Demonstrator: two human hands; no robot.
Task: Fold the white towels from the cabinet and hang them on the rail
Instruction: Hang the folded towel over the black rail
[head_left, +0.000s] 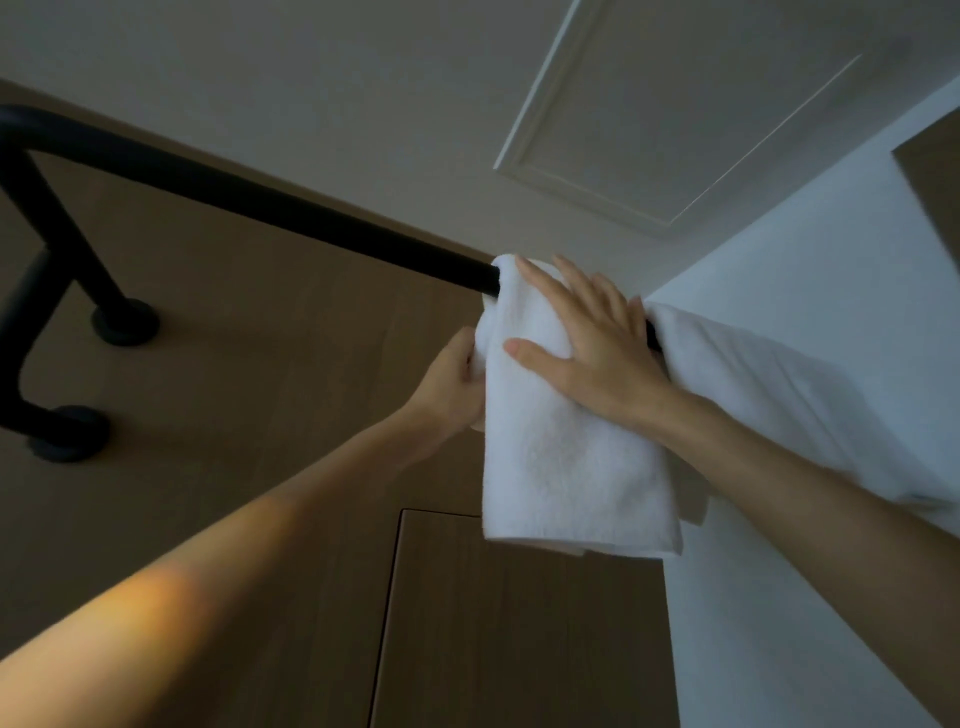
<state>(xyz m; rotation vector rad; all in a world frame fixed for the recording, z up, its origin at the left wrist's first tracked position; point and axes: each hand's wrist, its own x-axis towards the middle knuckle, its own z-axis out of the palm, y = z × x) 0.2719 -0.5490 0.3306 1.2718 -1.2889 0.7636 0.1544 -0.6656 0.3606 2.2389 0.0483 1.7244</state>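
White cloth is the centre of this upward view: a folded white terry towel (566, 457) hangs draped over a black metal rail (260, 200), its lower edge hanging free below. The rail runs across a wood-panelled wall (234, 364) and under a white ceiling (311, 62).

The person's right hand (587, 338) lies flat on the front of the towel just under the rail. Its fingers (540, 280) are straight and spread, pressing the cloth and grasping nothing. The left hand (457, 384) holds the towel's left edge, with its thumb and curled fingers pinching the cloth from the side.

Just to the right, a second white towel (769, 395) hangs over the same rail, close beside the first but with a small gap of rail showing between them.

The step in hand looks like the hanging itself, at the stage of settling and smoothing. The next move probably calls for a light downward stroke with the flat hand while the left evens the edge, then letting go gently so that the towel does not slide off the round bar.
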